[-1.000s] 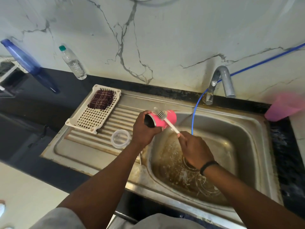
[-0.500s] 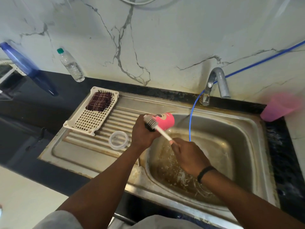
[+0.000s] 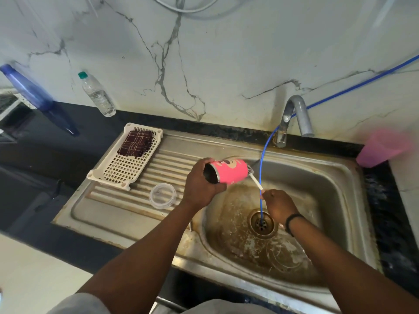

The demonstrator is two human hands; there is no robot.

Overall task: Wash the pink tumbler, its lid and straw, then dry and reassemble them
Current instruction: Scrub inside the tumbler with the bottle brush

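Counter (image 3: pixel 34 159) stock, logged from our left across to our right.

Blue bottle (image 3: pixel 29 91), tilted and blurred, at the far left. Clear water bottle (image 3: pixel 96 95) with a green cap, against the marble wall (image 3: pixel 226 53). White slotted tray (image 3: pixel 127 164) on the ribbed draining board, a folded checked cloth (image 3: pixel 136 142) at its back end. Clear round lid (image 3: pixel 162 195) flat on the draining board, just beside our left forearm; unwashed or washed, we cannot tell.

Left hand (image 3: pixel 199 186): fingers curled round the mouth end of the pink tumbler (image 3: pixel 229 172), which lies on its side over the left edge of the sink (image 3: pixel 340 177), mouth toward the tray.

Brush (image 3: pixel 255 177): white handle running from the tumbler's base down to our right hand (image 3: pixel 280 206), which is closed round the handle's lower end. Half a second ago the bristles sat near the mouth; a second ago they were on the pink wall. Now they sit at the base end, mostly hidden behind it. We judge the outside scrub is nearly covered; rinsing, lid, straw, drying and reassembly remain.

Blue tube (image 3: pixel 263 159) dropping from the tap (image 3: pixel 294 116) into the drain (image 3: pixel 263 222). No straw in view. Pink cup (image 3: pixel 383 148), blurred, at the far right.
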